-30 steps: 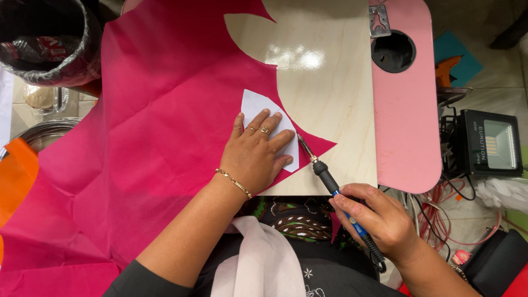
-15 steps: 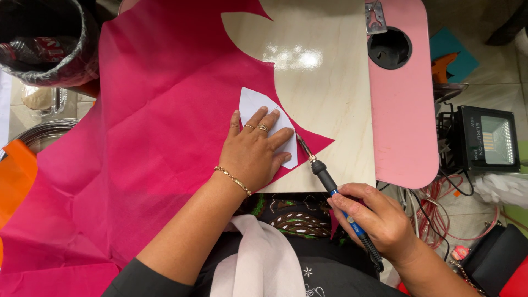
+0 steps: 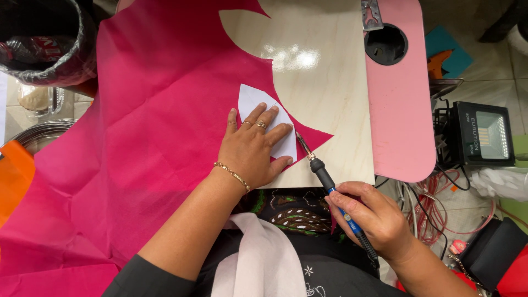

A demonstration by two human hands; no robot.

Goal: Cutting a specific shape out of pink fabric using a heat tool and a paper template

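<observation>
I see a pale glossy wooden tabletop [image 3: 324, 104] with a bright light glare near its middle, and a pink side panel [image 3: 399, 121] along its right edge with a round black hole [image 3: 386, 44] near the top. A large sheet of magenta fabric [image 3: 143, 137] covers the left half of the table and hangs off the near edge, its right border cut into curved points. My left hand [image 3: 250, 148] lies flat, fingers spread, pressing a white paper template [image 3: 264, 118] onto the fabric near that cut border. My right hand [image 3: 374, 220] is closed around the blue-and-black handle of a soldering-iron-style hot cutter [image 3: 330, 184], held like a pen, its metal tip touching the fabric just beside the template's right edge. Off the table to the right, on a tiled floor, sit a small black floodlight [image 3: 478, 135], a tangle of red and white cables [image 3: 440, 203] and a teal sheet [image 3: 448, 49]. At upper left stands a black bin [image 3: 44, 38] lined with clear plastic, with a metal bowl [image 3: 38, 135] and an orange piece of fabric [image 3: 14, 176] below it.
</observation>
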